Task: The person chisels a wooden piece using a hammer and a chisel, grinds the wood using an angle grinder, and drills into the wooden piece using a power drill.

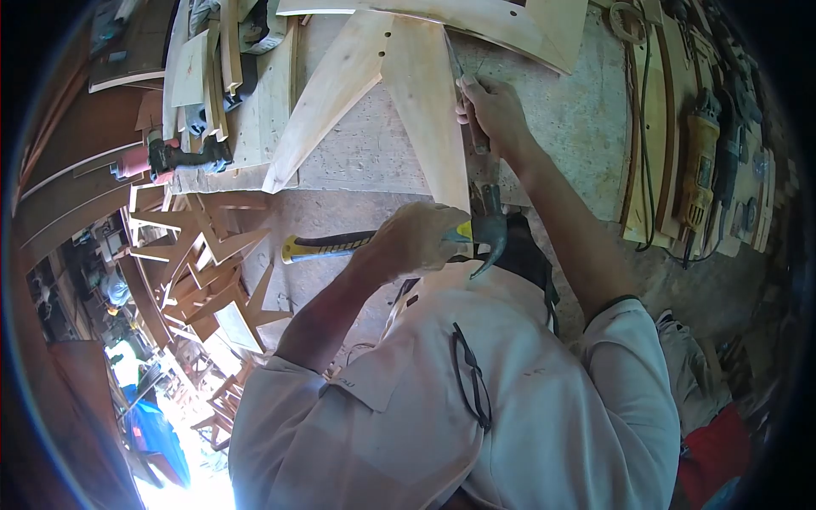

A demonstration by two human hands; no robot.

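My left hand [415, 238] is closed round a claw hammer [327, 245] near its head, and the yellow and black handle sticks out to the left. The metal head lies just below the bench edge. My right hand [493, 110] is closed on a narrow dark tool [478, 136], which looks like a chisel, held along the right side of a V-shaped wooden piece [425, 93]. The chisel's tip is hard to make out. Two tapered legs of this piece spread toward me, with dark holes near their joint. A wide curved board [501, 30] lies across its top.
The pale workbench [561, 119] has stacked boards [276, 102] and a red and black power tool [174, 160] at left. A yellow grinder [701, 161] and cords lie at right. Wooden frames [225, 263] are piled lower left. A person's trouser leg [693, 374] shows lower right.
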